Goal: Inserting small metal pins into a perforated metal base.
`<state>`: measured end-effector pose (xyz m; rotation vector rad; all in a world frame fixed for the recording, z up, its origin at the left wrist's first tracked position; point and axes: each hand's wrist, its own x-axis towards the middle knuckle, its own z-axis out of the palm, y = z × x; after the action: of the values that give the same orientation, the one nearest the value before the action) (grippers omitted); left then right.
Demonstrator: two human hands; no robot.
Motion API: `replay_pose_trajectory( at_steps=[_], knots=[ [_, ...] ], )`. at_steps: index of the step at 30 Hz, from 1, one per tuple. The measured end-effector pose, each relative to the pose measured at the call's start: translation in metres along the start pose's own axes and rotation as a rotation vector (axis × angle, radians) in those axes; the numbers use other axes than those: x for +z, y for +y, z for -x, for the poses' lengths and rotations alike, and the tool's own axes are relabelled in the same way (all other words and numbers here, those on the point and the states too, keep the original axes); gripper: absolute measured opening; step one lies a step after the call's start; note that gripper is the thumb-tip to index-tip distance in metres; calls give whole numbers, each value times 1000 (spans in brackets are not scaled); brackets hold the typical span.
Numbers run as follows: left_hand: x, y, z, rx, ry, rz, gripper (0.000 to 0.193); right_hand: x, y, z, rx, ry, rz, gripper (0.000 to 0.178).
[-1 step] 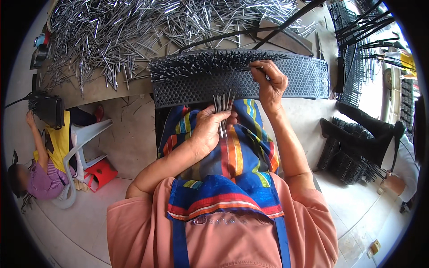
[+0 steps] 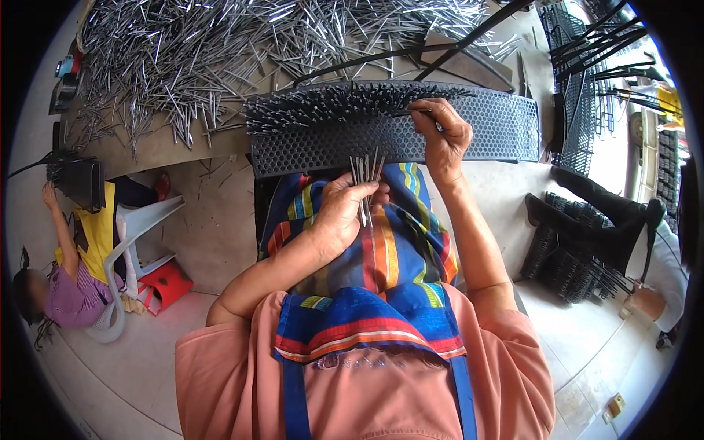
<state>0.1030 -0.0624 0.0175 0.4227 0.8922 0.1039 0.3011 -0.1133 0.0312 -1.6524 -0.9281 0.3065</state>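
Note:
Several thin metal pins [image 2: 364, 170] fan upward from my left hand [image 2: 339, 216], which grips them above my lap. A black, slightly curved panel [image 2: 301, 152] full of round holes lies across in front of me. Along its far half, a dense row of dark pins [image 2: 323, 105] stands in the holes, tips outward. My right hand [image 2: 447, 138] is at the right end of that row, thumb and fingers pinched. What looks like one thin pin lies between its fingertips, partly lost against the panel.
Loose metal pins [image 2: 198, 66] are heaped over the table beyond the panel. A black rod [image 2: 469, 40] slants above it. Black panels [image 2: 579, 110] stand at the right, beside a person's dark-clad leg [image 2: 587, 220]. Another person sits left near a grey chair [image 2: 132, 227] and red bag [image 2: 167, 284].

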Motion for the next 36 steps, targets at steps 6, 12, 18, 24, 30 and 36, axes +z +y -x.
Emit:
replay_pose_trajectory(
  at_steps=[6, 12, 18, 24, 30, 36],
  knots=[
    [2, 1, -2, -15, 7, 9, 15, -2, -2, 1, -107, 2, 87, 13],
    [14, 2, -3, 0, 23, 44, 14, 1, 9, 5, -42, -33, 30, 14],
    [13, -1, -7, 41, 31, 69, 12, 17, -2, -2, -85, -56, 351, 15],
    [9, -1, -11, 53, 1, 76, 12, 19, -3, -7, -102, -81, 394, 15],
    [8, 4, -10, 57, -2, 106, 12, 18, -1, -9, -111, -62, 368, 15],
    [6, 3, -8, 49, 3, 117, 13, 13, 3, -2, -122, -85, 352, 16]
  ],
)
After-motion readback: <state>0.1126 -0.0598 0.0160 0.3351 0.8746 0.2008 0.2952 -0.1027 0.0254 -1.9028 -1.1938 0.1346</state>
